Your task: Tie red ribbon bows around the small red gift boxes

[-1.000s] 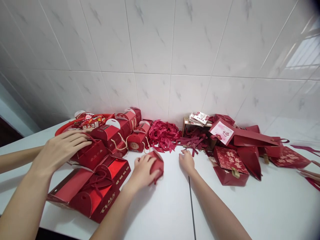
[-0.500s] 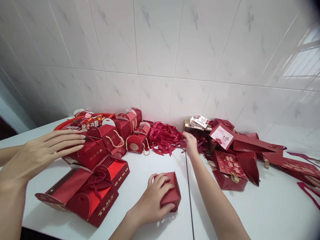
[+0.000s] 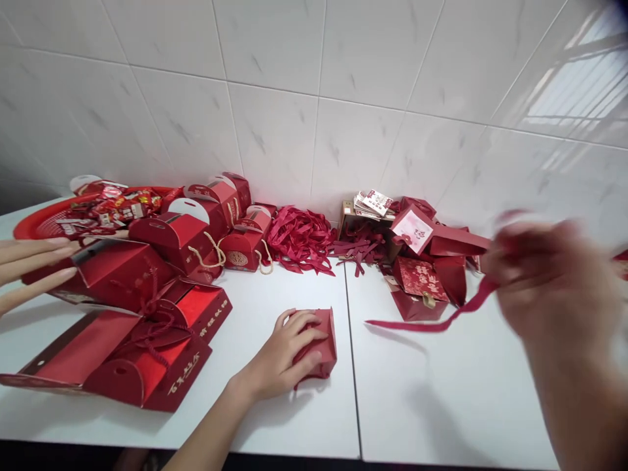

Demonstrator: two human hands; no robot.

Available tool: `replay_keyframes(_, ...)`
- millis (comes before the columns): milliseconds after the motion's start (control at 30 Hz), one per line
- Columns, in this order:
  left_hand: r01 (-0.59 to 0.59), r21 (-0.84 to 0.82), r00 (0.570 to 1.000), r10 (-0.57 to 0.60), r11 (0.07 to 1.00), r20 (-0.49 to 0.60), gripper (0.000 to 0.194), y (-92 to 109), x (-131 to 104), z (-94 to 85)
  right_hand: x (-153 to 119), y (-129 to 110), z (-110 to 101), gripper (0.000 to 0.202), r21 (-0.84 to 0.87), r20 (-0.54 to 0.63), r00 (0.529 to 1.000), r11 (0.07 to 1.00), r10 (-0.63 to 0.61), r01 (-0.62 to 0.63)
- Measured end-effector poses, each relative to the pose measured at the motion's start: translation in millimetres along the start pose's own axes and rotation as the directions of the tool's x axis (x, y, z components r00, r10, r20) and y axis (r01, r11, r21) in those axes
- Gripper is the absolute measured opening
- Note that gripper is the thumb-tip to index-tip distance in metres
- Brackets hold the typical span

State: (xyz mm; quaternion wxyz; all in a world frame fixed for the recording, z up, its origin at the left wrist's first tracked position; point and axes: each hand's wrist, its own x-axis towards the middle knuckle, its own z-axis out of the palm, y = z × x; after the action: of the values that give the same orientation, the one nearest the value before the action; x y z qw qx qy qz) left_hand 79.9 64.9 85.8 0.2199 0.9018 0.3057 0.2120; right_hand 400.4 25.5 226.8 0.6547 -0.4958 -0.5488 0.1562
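My left hand (image 3: 279, 360) lies over a small red box (image 3: 328, 353) on the white table, fingers and thumb around its near sides. My right hand (image 3: 554, 288), blurred by motion, is raised at the right. A dark red ribbon (image 3: 432, 326) trails to the left from its closed fingers. Beyond the small box lies a heap of red ribbons (image 3: 301, 239), with shorter ribbon strips (image 3: 360, 245) beside it.
Another person's hand (image 3: 36, 261) is at the left edge, by red gift boxes (image 3: 127, 275). An orange-red basket (image 3: 36, 222) of wrapped sweets stands behind. Cards (image 3: 375, 201) and more red boxes (image 3: 422, 278) are by the tiled wall. A seam (image 3: 352, 366) crosses the table.
My right hand has moved from the ribbons to the right and nearer, carrying a ribbon. My left hand remains on the small box. The view has shifted, and the other person's hand is further left.
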Motion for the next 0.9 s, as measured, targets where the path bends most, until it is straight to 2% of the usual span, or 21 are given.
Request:
replay_keyframes(33,0.005,-0.016,1.000,-0.005,1.000,0.007,0.028,1.9,0.5,-0.7,-15.7,6.0,11.1,0.027,0.054,0.053,0.994,0.993,0.098,-0.100)
replay_keyframes(67,0.018,-0.025,1.000,-0.018,1.000,0.005,0.028,3.9,1.4,-0.6,-31.0,13.2,22.8,0.025,-0.005,0.214,0.953,0.976,0.216,-0.220)
replay_keyframes(100,0.035,-0.027,0.999,-0.035,0.999,-0.008,0.028,5.9,2.8,0.1,-45.2,21.3,34.2,0.024,-0.078,0.341,0.895,0.958,0.286,-0.277)
replay_keyframes(133,0.055,-0.024,0.998,-0.055,0.998,-0.025,0.028,7.9,4.7,1.5,-57.7,30.0,44.7,0.024,-0.123,0.417,0.844,0.941,0.336,-0.314)
replay_keyframes(200,0.096,-0.012,0.993,-0.096,0.995,-0.062,0.029,11.7,9.6,5.1,-76.3,47.4,62.2,0.029,-0.158,0.503,0.769,0.917,0.394,-0.367)
replay_keyframes(233,0.113,-0.007,0.991,-0.113,0.994,-0.074,0.029,13.5,12.2,6.8,-82.6,55.5,69.0,0.030,-0.158,0.518,0.753,0.910,0.406,-0.383)
replay_keyframes(300,0.134,0.004,0.988,-0.133,0.991,-0.083,0.029,16.6,16.8,9.4,-90.1,69.2,79.5,0.030,-0.153,0.521,0.753,0.912,0.403,-0.382)
replay_keyframes(400,0.141,0.022,0.986,-0.138,0.990,-0.095,0.028,19.3,20.9,10.5,-94.2,81.3,89.4,0.025,-0.154,0.501,0.789,0.934,0.356,-0.323)
replay_keyframes(567,0.138,0.034,0.984,-0.133,0.990,-0.114,0.027,20.2,21.9,10.3,-95.9,82.2,95.2,0.019,-0.161,0.512,0.792,0.943,0.333,-0.293)
replay_keyframes(900,0.162,0.009,0.966,-0.157,0.987,-0.208,0.020,24.4,21.6,10.1,-91.4,78.8,96.7,0.018,-0.109,0.467,0.760,0.883,0.451,-0.457)
